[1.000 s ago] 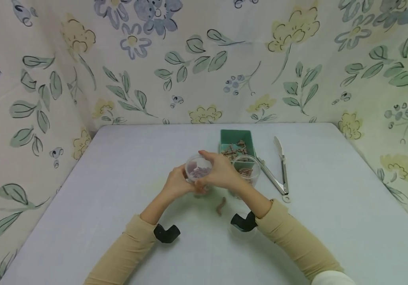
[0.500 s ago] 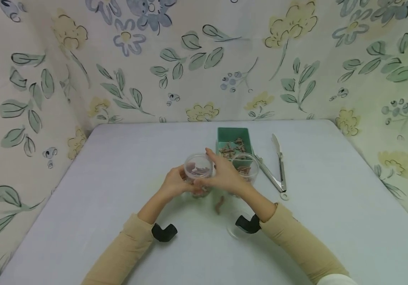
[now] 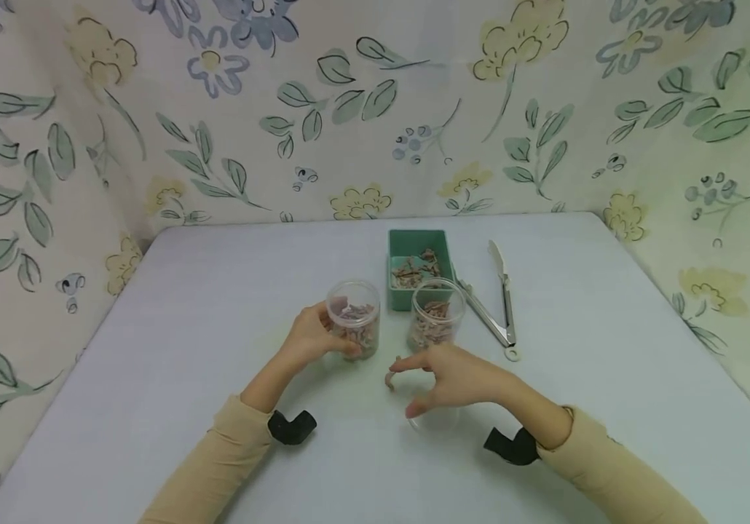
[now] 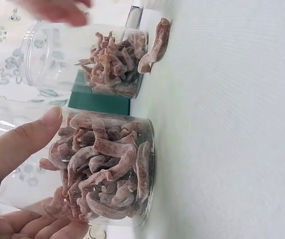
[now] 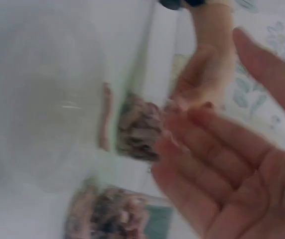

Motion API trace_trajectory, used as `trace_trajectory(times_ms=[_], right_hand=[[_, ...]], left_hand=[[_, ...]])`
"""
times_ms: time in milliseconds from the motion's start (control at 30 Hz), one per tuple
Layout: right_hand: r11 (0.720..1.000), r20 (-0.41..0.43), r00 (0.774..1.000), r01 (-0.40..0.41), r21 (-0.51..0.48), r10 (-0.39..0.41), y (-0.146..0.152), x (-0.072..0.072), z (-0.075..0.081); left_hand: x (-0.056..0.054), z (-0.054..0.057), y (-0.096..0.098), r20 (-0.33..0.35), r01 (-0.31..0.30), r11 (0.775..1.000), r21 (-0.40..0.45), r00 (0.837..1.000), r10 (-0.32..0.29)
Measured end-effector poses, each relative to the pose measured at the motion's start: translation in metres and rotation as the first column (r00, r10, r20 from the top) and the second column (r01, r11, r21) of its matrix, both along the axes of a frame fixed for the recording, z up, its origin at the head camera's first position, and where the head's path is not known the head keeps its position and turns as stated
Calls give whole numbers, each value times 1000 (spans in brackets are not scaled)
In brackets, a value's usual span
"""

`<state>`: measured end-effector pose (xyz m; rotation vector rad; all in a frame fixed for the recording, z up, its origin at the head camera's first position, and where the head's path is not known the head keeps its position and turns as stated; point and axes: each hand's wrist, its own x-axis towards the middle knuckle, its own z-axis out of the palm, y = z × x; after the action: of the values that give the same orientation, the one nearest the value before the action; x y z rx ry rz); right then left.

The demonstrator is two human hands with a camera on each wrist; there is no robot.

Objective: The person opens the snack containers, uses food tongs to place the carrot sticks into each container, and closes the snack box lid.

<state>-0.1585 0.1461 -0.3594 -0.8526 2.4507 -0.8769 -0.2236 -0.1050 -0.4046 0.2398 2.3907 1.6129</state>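
My left hand (image 3: 309, 338) grips a clear plastic jar (image 3: 365, 340) standing on the table, thumb on the near side and fingers around the far side. Dusted brown dried strips (image 4: 107, 164) fill its lower part. I cannot tell whether a lid covers its top. My right hand (image 3: 467, 377), fingers spread and holding nothing, hovers over a clear round lid (image 3: 439, 421) lying on the table. Close to its fingertips lies one loose brown strip (image 3: 390, 380). Just behind the right hand stands a second clear jar (image 3: 430, 331), open-topped and partly filled with the same strips.
A green tray (image 3: 402, 300) holding more strips stands behind the jars. Metal tongs (image 3: 507, 306) lie spread to its right. Floral cloth (image 3: 375, 109) hangs behind the white table (image 3: 237, 276) and at its sides.
My right hand has let go of the left jar's top and moved right and nearer, over the lid. The left hand still grips the jar. The head view has shifted slightly.
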Motion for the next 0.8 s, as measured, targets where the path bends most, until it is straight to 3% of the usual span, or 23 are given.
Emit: trace_trajectory(times_ms=[133, 200, 367, 533, 667, 800], right_hand=[[969, -19, 984, 178, 173, -178, -3, 14, -13], [945, -26, 974, 223, 240, -224, -6, 22, -18], [942, -73, 979, 203, 268, -190, -10, 33, -29], [959, -141, 985, 132, 253, -98, -5, 31, -31], [981, -141, 990, 48, 187, -22, 3, 25, -15], [998, -221, 975, 47, 43, -36, 14, 16, 11]], left_hand=[[0, 3, -1, 7, 8, 1000, 1, 1000, -8], [0, 4, -1, 11, 4, 1000, -6, 1000, -4], [1, 5, -1, 2, -1, 1000, -17, 1000, 1], [1, 3, 3, -3, -9, 1000, -2, 1000, 9], [3, 1, 3, -1, -29, 1000, -4, 1000, 29], [3, 1, 2, -6, -27, 1000, 9, 1000, 27]])
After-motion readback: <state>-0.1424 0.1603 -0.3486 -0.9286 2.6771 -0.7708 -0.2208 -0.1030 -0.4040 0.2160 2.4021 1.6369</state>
